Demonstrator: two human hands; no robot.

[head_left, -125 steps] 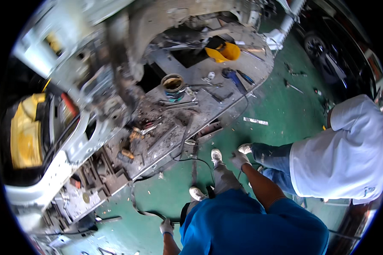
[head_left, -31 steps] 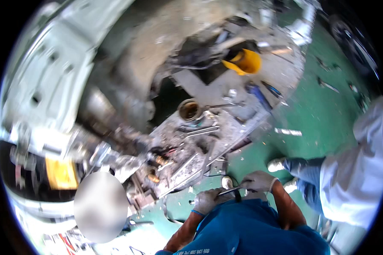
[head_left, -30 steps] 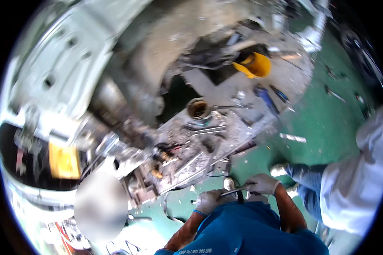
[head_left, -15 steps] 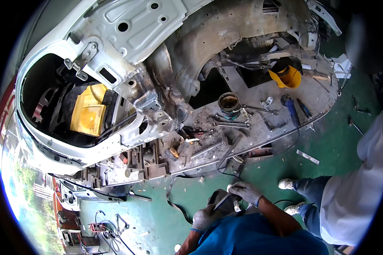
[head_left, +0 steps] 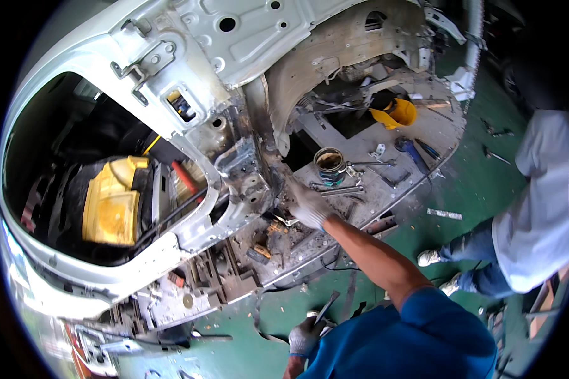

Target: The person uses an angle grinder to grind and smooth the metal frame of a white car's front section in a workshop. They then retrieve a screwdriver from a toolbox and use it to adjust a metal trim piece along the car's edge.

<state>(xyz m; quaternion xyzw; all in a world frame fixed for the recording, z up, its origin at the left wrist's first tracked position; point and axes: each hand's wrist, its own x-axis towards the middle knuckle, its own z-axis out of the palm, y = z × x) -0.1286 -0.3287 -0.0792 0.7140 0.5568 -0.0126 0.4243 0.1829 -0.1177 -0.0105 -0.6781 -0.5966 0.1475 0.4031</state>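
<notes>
"Taking the can point(head_left: 329, 160) as our mark, what's farthest left?"
"A yellow part point(head_left: 112, 211), inside the car body point(head_left: 259, 50). Closer to the can, on that same side, an orange-and-black tool point(head_left: 259, 254) lies on the platform point(head_left: 376, 196)."
"And the left hand point(head_left: 304, 337)?"
"Gloved, well below the can, its fingers closed around a flat metal bar point(head_left: 328, 305)."
"The right hand point(head_left: 308, 205)?"
"Gloved too, just left of the can and lower, over the platform. Its fingers look loosely extended; I can't tell whether they hold anything."
"Beyond that?"
"Wrenches point(head_left: 341, 191) just below the can, then, right of it, a yellow container point(head_left: 395, 115) and a blue power tool point(head_left: 415, 155)."
</notes>
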